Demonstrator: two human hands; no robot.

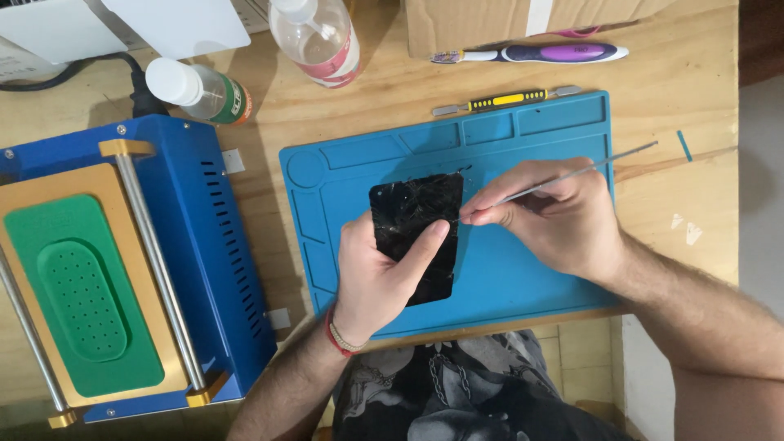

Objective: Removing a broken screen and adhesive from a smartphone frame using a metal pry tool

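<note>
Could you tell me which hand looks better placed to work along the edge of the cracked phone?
Probably the right hand: it grips the thin metal tool, tip at the cracked phone, which the left hand holds.

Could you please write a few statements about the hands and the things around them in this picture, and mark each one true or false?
1. The left hand holds a cracked black phone over the blue mat. True.
2. The right hand holds a toothbrush. False: it holds a thin metal tool; the toothbrush lies by the cardboard box.
3. The tool's tip is at the phone's right edge. True.
4. The blue machine stands right of the mat. False: it stands left of it.
5. Two bottles are at the far side of the table. True.
</note>
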